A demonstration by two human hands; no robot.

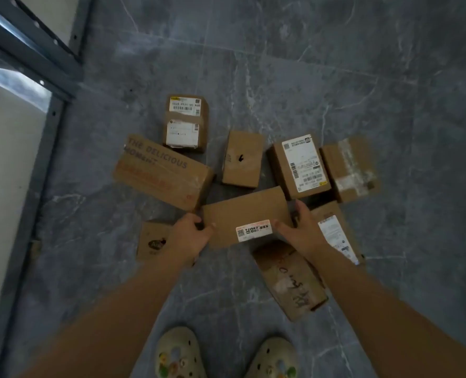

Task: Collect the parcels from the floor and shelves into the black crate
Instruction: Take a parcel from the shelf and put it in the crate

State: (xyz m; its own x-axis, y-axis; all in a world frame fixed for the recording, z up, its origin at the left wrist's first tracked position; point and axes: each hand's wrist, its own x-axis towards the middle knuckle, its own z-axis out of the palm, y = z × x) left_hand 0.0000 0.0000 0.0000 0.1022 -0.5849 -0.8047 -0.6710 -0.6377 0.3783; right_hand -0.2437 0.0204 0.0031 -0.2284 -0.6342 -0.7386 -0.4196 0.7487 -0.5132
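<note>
Parcel in hand: flat parcel, mid-cluster on the floor; whether lifted, cannot tell.
Left hand: curled round its left end.
Right hand: clasping its right end.
Black crate: not in sight.
Risk: near corner probably catches the scribbled box just beside it, tilting the load from an end-only hold.

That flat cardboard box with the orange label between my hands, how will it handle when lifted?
The flat cardboard box looks stiff, its edges straight, so it probably won't sag. The left hand and right hand grip opposite ends, so it should lift level. Flat-sided, it is unlikely to roll; its weight cannot be told.
</note>
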